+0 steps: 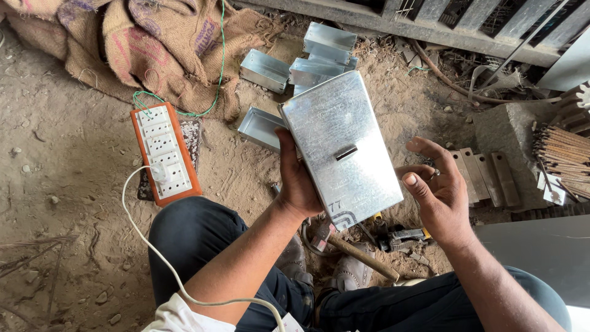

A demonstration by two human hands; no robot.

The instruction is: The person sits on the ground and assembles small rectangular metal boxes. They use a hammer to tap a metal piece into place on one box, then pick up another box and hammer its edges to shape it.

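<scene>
— Where is the metal box point(341, 147) sitting right now?

— In the centre of the frame, held up off the sandy floor point(80, 172). The left hand point(301, 178) has it: the grip is closed on the box's left long edge, thumb on the face, fingers wrapped behind.

— And which way does it run?

— Its long axis goes from the upper left toward the lower right, tilted a little off vertical in the picture. The broad shiny face is turned up at the camera, with a small raised tab point(346, 152) near its middle.

— The other hand?

— The right hand point(436, 184) is open and holds nothing, palm turned toward the box, fingers loosely curled. It is just beside the box's right long edge, near the lower corner, but apart from it; I see a gap there.

— So the box lies to the left of that open hand?

— Yes, directly left, with its long edge facing the palm. The left hand is the only one touching it.

— Anything around them?

— More folded metal boxes point(307, 61) lie on the floor at upper centre, an orange-framed socket board point(165, 154) at the left, a hammer point(350, 249) below the box.
</scene>
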